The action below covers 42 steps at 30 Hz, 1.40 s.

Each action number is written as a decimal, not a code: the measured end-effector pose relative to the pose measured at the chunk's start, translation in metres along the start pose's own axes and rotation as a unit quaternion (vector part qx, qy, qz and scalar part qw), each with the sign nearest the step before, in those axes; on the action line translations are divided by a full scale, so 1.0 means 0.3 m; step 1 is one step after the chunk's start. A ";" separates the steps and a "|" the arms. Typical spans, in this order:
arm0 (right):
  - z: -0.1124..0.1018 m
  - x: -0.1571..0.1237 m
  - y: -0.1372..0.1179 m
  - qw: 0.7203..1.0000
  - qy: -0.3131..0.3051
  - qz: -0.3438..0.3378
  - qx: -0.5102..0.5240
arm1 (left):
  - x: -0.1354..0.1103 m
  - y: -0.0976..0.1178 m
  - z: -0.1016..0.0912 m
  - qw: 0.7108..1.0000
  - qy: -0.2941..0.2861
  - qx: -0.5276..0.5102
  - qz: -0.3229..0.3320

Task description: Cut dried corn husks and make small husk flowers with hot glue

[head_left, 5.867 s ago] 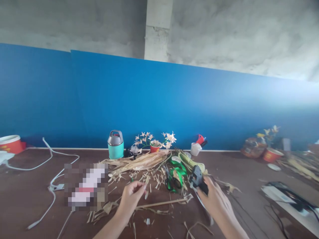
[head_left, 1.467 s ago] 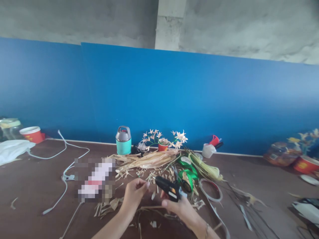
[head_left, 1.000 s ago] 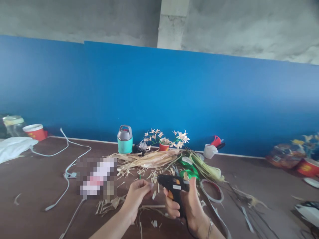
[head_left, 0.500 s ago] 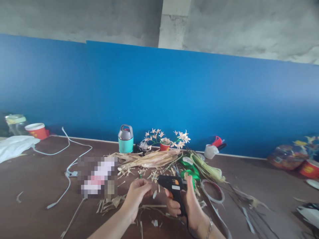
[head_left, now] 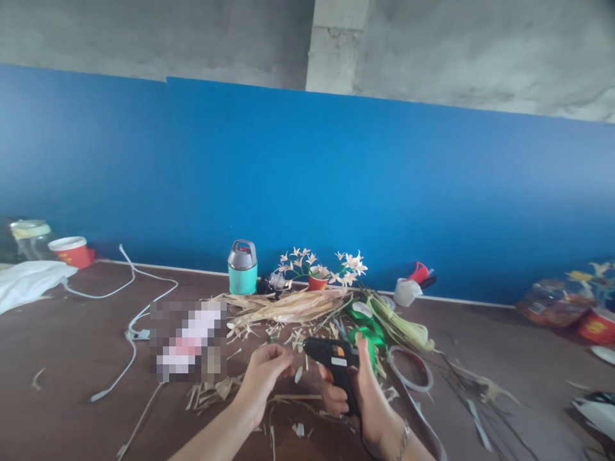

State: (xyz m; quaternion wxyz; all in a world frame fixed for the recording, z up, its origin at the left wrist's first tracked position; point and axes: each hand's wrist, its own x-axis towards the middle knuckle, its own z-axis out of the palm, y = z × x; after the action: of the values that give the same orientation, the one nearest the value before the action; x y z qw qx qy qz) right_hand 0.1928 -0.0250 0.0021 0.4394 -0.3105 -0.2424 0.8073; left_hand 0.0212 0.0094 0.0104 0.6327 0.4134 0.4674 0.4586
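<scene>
1. Gone from its spot out to the right in the earliest frame, the black glue gun (head_left: pixel 331 358) is now level near the middle of the table (head_left: pixel 72 346), its nozzle turned toward the person's left hand (head_left: pixel 266 374); since half a second ago almost nothing has shifted.
2. The right hand (head_left: pixel 368 390) grips the gun: fingers are wrapped around the handle near the orange trigger, and the thumb stands up behind the body (a bracelet (head_left: pixel 403 442) circles the wrist).
3. The left hand's thumb and forefinger are pinched together just beside the nozzle tip; whether anything is between them cannot be told.
4. Pale dry scraps (head_left: pixel 216 390) lie scattered below and beyond both hands.
5. Farther back is a bundle of dry husks (head_left: pixel 293 307), with green ribbon (head_left: pixel 369 334) and a pale green bundle (head_left: pixel 401 325) to its right.
6. A ring-shaped roll (head_left: pixel 419 388) lies to the right of the right hand.
7. Along the blue partition (head_left: pixel 288 160) stand a turquoise container (head_left: pixel 243 280) with a grey lid and a red pot (head_left: pixel 318 283) bearing pale flowers (head_left: pixel 353 266).
</scene>
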 end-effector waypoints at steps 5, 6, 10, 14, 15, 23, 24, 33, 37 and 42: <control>-0.009 0.005 0.002 1.000 -0.004 0.001 -0.004 | -0.002 0.004 0.002 1.000 0.001 0.009 0.003; -0.010 0.005 0.002 1.000 -0.004 0.003 0.000 | -0.001 0.003 0.002 1.000 0.002 0.011 0.004; -0.008 0.004 0.002 1.000 0.002 0.002 0.002 | 0.002 -0.001 0.001 1.000 0.008 0.016 0.012; 0.002 0.000 0.000 1.000 0.003 0.000 -0.008 | 0.004 -0.001 0.001 1.000 0.006 0.023 0.012; 0.004 -0.001 -0.001 1.000 0.003 0.001 -0.008 | 0.004 -0.001 0.001 1.000 0.004 0.021 0.012; -0.006 0.007 0.006 1.000 0.005 -0.006 -0.017 | 0.000 0.004 0.002 1.000 0.002 0.017 0.019; -0.007 0.008 0.007 1.000 0.009 -0.005 -0.018 | -0.001 0.006 0.003 1.000 0.003 0.017 0.017; 0.000 0.004 0.005 1.000 -0.003 -0.008 -0.005 | 0.003 -0.005 0.001 1.000 0.002 0.013 0.008; -0.013 0.002 0.011 1.000 -0.013 0.000 -0.010 | 0.000 -0.002 0.002 1.000 0.004 0.012 0.012; -0.018 -0.008 0.025 0.993 -0.015 -0.078 -0.082 | -0.001 0.007 -0.005 0.999 0.014 0.034 0.014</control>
State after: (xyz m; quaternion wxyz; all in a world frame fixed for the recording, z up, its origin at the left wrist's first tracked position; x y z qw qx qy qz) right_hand 0.1934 -0.0302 -0.0057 0.4704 -0.3137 -0.3377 0.7525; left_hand 0.0193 0.0098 0.0120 0.6052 0.4345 0.4861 0.4568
